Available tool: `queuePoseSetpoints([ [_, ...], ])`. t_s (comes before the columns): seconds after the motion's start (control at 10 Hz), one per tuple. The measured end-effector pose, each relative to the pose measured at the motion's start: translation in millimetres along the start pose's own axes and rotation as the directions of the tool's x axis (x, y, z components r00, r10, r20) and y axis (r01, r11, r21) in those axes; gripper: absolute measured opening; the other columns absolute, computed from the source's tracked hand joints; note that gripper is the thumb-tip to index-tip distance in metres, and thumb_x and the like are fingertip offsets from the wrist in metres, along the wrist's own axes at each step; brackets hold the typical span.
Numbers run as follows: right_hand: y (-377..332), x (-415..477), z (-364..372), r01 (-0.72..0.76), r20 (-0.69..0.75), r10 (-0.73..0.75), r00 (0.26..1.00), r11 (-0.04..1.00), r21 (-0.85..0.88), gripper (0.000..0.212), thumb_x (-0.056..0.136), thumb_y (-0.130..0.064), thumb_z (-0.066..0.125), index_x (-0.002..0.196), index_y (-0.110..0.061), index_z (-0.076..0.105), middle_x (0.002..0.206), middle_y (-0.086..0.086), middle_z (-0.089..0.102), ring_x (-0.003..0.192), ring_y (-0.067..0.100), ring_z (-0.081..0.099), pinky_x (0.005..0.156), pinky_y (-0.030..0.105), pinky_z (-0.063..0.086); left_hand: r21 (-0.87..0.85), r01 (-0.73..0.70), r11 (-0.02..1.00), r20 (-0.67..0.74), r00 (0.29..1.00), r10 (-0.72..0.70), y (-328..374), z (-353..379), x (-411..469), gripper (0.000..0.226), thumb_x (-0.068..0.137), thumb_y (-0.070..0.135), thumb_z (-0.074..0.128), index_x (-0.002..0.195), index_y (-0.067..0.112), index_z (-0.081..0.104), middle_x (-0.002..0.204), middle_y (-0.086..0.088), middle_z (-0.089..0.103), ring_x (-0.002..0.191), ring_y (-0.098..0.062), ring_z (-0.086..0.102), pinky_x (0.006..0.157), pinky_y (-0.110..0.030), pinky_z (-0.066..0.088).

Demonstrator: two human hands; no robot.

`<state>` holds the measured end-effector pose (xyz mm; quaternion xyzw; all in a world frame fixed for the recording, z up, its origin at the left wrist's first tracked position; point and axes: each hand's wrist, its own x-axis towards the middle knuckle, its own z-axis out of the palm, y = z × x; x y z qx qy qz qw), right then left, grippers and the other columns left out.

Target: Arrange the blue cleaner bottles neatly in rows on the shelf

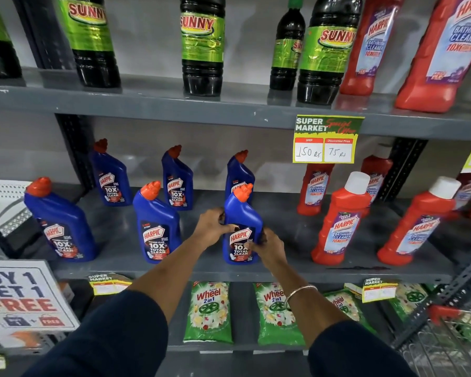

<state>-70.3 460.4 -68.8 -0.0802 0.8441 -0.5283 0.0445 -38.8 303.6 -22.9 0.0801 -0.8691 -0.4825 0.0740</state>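
We grasp the front blue bottle with left hand and right hand; another blue bottle stands just behind it, red bottles to its right.

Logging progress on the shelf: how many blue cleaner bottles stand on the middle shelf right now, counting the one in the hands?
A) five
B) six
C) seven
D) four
B: three stand in the back row, two in front at left, and the held blue bottle sits between the left hand and right hand.
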Motion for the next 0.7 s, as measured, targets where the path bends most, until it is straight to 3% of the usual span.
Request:
queuePoseSetpoints([
  [0.1,0.8,1.1,-0.7,-0.004,0.006,0.004,1.0,1.0,0.016,0.047,0.072,-0.004,0.072,0.116,-0.002,0.054,0.103,0.012,0.066,0.089,0.019,0.06,0.065,0.013,0.048,-0.01,-0.004,1.0,-0.012,1.0,0.003,-0.7,1.3,-0.8,0.042,0.072,0.006,0.072,0.112,0.003,0.058,0.11,-0.017,0.068,0.102,-0.028,0.063,0.088,-0.034,0.05],
  [0.2,1.6,1.2,0.4,-0.02,0.013,0.02,1.0,0.999,0.031,0.047,0.073,-0.004,0.072,0.116,-0.003,0.054,0.104,0.011,0.066,0.089,0.018,0.059,0.074,0.024,0.049,-0.016,-0.006,1.0,-0.012,1.0,0.006,-4.2,1.4,2.1,0.042,0.072,0.008,0.072,0.111,0.003,0.059,0.109,-0.017,0.068,0.101,-0.028,0.064,0.089,-0.036,0.051],
  [0.5,2.8,1.4,2.1,-0.023,0.007,0.023,1.0,0.999,0.039,0.047,0.072,-0.007,0.073,0.115,-0.004,0.054,0.101,0.008,0.064,0.089,0.017,0.058,0.079,0.027,0.049,-0.006,-0.009,1.0,-0.004,1.0,0.009,-4.7,1.1,3.3,0.042,0.072,0.009,0.072,0.111,0.005,0.059,0.11,-0.016,0.068,0.102,-0.027,0.063,0.088,-0.035,0.05],
  [0.6,2.9,1.6,2.3,-0.023,0.093,0.021,0.995,1.0,0.012,0.058,0.064,-0.014,0.079,0.115,-0.008,0.053,0.106,0.003,0.064,0.099,0.021,0.061,0.089,0.034,0.051,-0.009,-0.007,1.0,0.057,0.998,0.007,-5.3,-0.4,3.2,0.047,0.073,0.012,0.072,0.116,0.005,0.055,0.115,-0.015,0.065,0.108,-0.028,0.061,0.092,-0.035,0.05],
  [0.7,4.1,3.3,3.7,-0.022,0.092,0.014,0.996,0.996,0.083,0.07,0.055,-0.019,0.084,0.116,-0.012,0.049,0.12,0.011,0.063,0.108,0.025,0.06,0.095,0.045,0.05,-0.005,-0.002,1.0,0.076,0.997,0.003,-2.2,-2.0,-2.3,0.056,0.076,0.018,0.07,0.125,0.007,0.045,0.126,-0.014,0.058,0.117,-0.027,0.055,0.093,-0.033,0.045],
])
